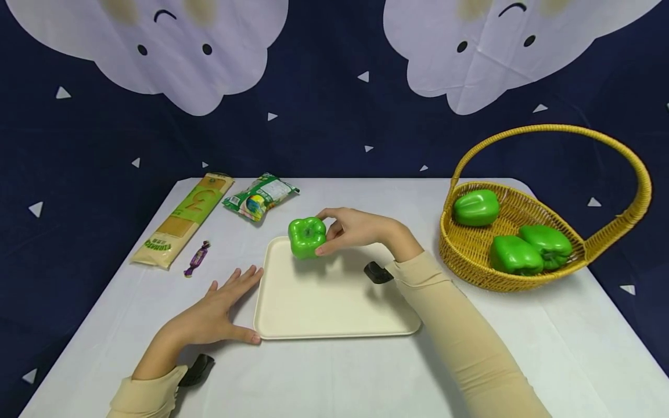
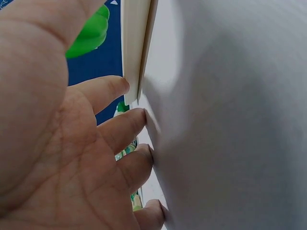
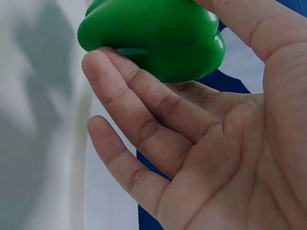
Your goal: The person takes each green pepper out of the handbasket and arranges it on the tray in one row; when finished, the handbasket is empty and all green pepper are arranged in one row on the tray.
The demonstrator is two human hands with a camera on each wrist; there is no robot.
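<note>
A green bell pepper (image 1: pixel 306 237) is held by my right hand (image 1: pixel 358 229) over the far left part of a cream rectangular tray (image 1: pixel 334 307). In the right wrist view the thumb and fingers pinch the pepper (image 3: pixel 153 38) from its sides, while the little finger stands free of it. My left hand (image 1: pixel 219 313) is spread out at the tray's left side, its thumb and index fingertip at the rim. The left wrist view shows its fingertips (image 2: pixel 117 85) against the tray edge (image 2: pixel 134 48) and the white tabletop.
On the right stands a wicker basket (image 1: pixel 449 249) with a tall handle, holding three green bell peppers (image 1: pixel 477 208). Left of the tray lie a long pasta packet (image 1: pixel 183 223), a green snack bag (image 1: pixel 261 196) and a purple wrapped candy (image 1: pixel 197 259). A dark patterned cloth hangs behind.
</note>
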